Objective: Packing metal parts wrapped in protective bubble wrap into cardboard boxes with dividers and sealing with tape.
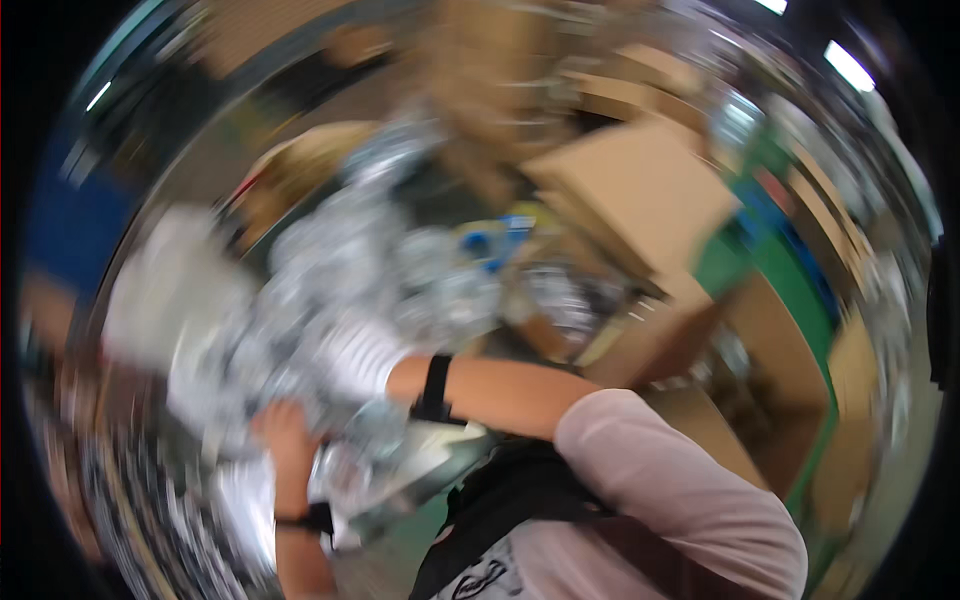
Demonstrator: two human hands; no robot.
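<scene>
A large heap of clear plastic pieces (335,240), perhaps wraps or containers, lies before me, smeared by motion. My right hand (355,355), in a white glove, reaches across to the left into the near side of the heap; its fingers blur into the plastic. My bare left hand (285,428) is at the heap's near-left edge, next to the plastic, its fingers too blurred to read. Round clear plastic pieces (375,430) lie between my forearms. Whether either hand holds anything is not visible.
A cardboard box (650,195) with its top folded over stands right of the heap. Nearer me is an open cardboard box (775,380). A blue tape roll (482,245) lies at the heap's right side. A whitish plastic bag (175,290) bulges at the left.
</scene>
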